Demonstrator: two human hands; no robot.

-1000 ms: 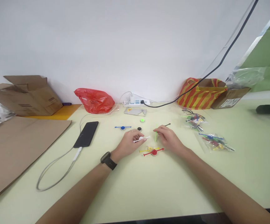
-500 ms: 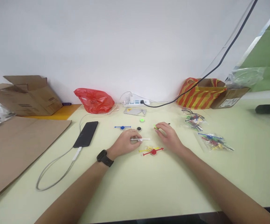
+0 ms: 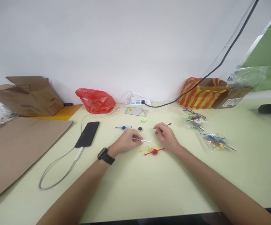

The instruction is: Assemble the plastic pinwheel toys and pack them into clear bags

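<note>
My left hand [image 3: 126, 140], with a black watch on its wrist, is closed around one side of a white arrow spinner [image 3: 146, 141]. My right hand [image 3: 167, 136] has its fingers bent together at a black arrow [image 3: 169, 124], whose tip sticks out behind the fingers. A pale green arrow [image 3: 154, 120] is just beyond those fingertips, faint and blurred. Between the hands and nearer me lie a red arrow spinner [image 3: 154, 152] and a yellow one [image 3: 150, 148], overlapping. Farther off are a blue arrow spinner [image 3: 123, 127], a black round base [image 3: 140, 129] and a green round base [image 3: 143, 120].
Right of my hands lie two clear bags of coloured spinners [image 3: 212, 140] [image 3: 196, 120]. A phone [image 3: 87, 134] with a cable is at left. Behind stand a red plastic bag [image 3: 95, 101], a power strip [image 3: 137, 102], a striped bag [image 3: 198, 95] and a cardboard box [image 3: 35, 97].
The green arrow has left my right fingertips and now shows beyond them. My right fingers have shifted to the black arrow, more of which shows. The white spinner has tilted slightly in my left hand.
</note>
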